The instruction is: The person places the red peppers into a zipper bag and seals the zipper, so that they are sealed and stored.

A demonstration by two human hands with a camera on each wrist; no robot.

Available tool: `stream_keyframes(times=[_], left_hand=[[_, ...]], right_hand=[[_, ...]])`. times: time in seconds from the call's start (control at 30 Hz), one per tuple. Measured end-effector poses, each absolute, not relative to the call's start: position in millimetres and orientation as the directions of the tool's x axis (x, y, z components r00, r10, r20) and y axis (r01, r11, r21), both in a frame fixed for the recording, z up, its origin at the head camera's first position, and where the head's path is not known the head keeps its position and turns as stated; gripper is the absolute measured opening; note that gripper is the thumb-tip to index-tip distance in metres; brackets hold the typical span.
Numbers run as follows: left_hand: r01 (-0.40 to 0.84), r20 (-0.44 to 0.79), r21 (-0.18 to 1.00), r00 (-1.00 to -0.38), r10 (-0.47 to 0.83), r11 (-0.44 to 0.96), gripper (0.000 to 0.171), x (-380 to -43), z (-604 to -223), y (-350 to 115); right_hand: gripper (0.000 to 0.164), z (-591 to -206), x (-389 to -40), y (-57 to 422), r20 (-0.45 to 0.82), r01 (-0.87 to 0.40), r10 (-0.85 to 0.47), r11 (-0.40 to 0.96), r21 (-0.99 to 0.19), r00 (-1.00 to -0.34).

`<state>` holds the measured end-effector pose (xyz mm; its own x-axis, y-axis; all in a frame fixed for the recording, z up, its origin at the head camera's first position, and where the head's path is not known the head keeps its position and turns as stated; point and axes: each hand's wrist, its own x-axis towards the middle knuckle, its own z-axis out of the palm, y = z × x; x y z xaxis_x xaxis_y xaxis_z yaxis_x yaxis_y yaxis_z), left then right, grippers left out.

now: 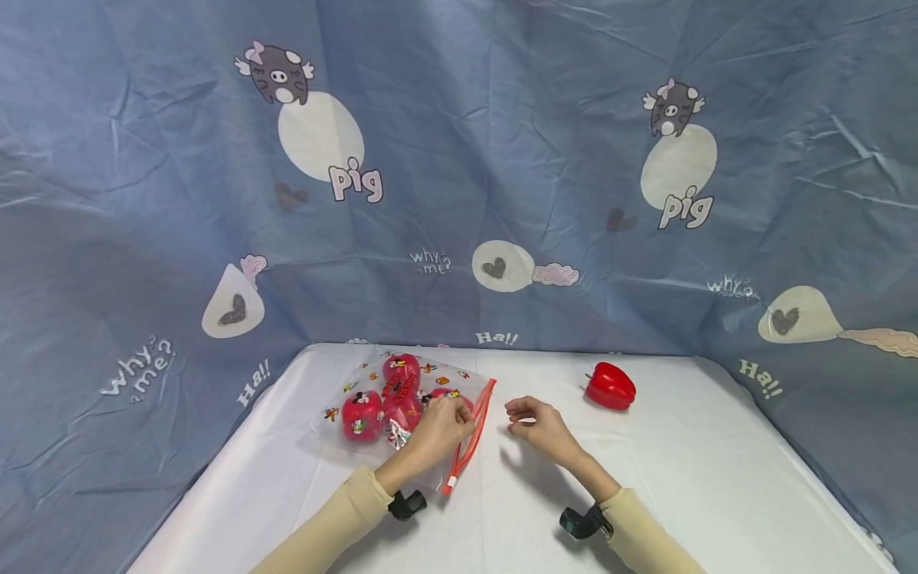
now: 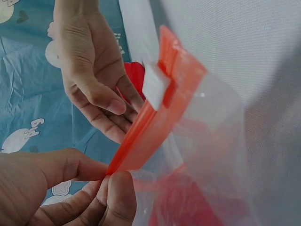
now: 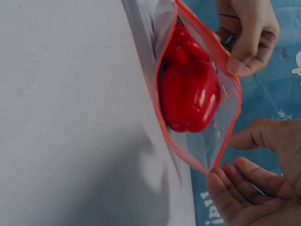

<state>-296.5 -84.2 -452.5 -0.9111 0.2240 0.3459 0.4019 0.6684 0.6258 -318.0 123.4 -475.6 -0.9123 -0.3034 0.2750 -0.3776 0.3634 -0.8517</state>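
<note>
A clear zip bag [image 1: 432, 476] printed with small cartoon figures lies left of centre, with several red bell peppers [image 1: 362, 418] inside. Its orange zip edge [image 3: 239, 96] gapes open in the right wrist view, showing a glossy pepper [image 3: 190, 96] close to the mouth. My left hand [image 1: 442, 425] pinches one side of that edge between thumb and fingers. Near one end of the zip is a white slider [image 2: 155, 85]. Just right of the bag mouth, my right hand [image 1: 541, 430] hovers with relaxed, slightly bent fingers and nothing in them.
Another red bell pepper [image 1: 610, 387] lies on its side at the back right of the white table [image 1: 688, 470], its stem toward the left. Behind the table hangs a blue patterned cloth [image 1: 430, 199]. Both wrists carry black camera straps.
</note>
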Motion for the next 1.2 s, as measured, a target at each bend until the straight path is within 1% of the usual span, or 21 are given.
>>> stream_keyframes(times=[0.07,0.23,0.27,0.43,0.47,0.6,0.73,1.0,1.2], left_hand=[[0.4,0.342,0.629,-0.912,0.225,0.667,0.009,-296.7,-452.6,-84.3],[0.394,0.33,0.636,-0.916,0.227,0.663,0.009,-295.9,-451.2,-84.7],[0.392,0.329,0.637,-0.917,0.226,0.664,0.009,-295.6,-451.2,-84.6],[0.395,0.33,0.64,-0.916,0.229,0.659,0.008,-295.1,-450.6,-85.0],[0.395,0.329,0.642,-0.916,0.229,0.657,0.008,-295.2,-450.7,-85.2],[0.395,0.327,0.646,-0.916,0.231,0.654,0.007,-296.2,-451.2,-85.3],[0.4,0.331,0.647,-0.914,0.233,0.649,0.007,-297.0,-451.8,-84.8],[0.391,0.316,0.656,-0.919,0.235,0.646,0.007,-296.6,-452.0,-85.1],[0.397,0.323,0.652,-0.916,0.236,0.646,0.008,-297.5,-452.8,-85.0]], right_hand=[[0.028,-474.9,-321.0,128.2,0.278,-0.39,-0.323,0.366,-0.845,-0.905],[0.03,-481.8,-335.7,141.5,0.252,-0.366,-0.324,0.362,-0.857,-0.912],[0.031,-476.2,-333.3,142.5,0.235,-0.345,-0.312,0.364,-0.865,-0.92],[0.032,-453.2,-325.7,150.5,0.225,-0.336,-0.292,0.419,-0.844,-0.93],[0.033,-450.7,-325.7,153.0,0.21,-0.318,-0.283,0.421,-0.85,-0.936],[0.036,-457.3,-340.9,169.9,0.204,-0.31,-0.273,0.433,-0.847,-0.94],[0.038,-456.0,-349.4,185.3,0.197,-0.299,-0.265,0.43,-0.852,-0.944],[0.042,-449.6,-354.8,210.9,0.206,-0.303,-0.254,0.448,-0.841,-0.945],[0.043,-443.2,-361.0,230.3,0.241,-0.313,-0.204,0.498,-0.809,-0.949]])
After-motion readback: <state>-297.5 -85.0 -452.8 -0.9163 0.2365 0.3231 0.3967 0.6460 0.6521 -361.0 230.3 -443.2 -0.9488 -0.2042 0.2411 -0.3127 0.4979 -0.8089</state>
